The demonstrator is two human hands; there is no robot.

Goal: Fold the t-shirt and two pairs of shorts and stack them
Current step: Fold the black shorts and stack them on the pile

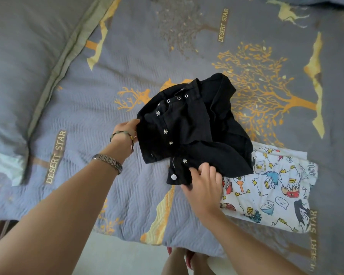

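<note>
A pair of black denim shorts [195,126] with silver star studs and eyelets is crumpled in the middle of the bed. My left hand [126,129] grips the shorts at their left waistband edge. My right hand [202,182] pinches the near corner of the waistband by the silver button. Beside my right hand lies a folded white garment with cartoon prints [270,189]; the black shorts overlap its far left corner.
A grey-blue quilt [127,56] with orange tree prints and "DESERT STAR" lettering covers the bed. A grey pillow [18,62] lies at the left. The bed's near edge runs along the bottom, with the floor [115,255] and my feet below it.
</note>
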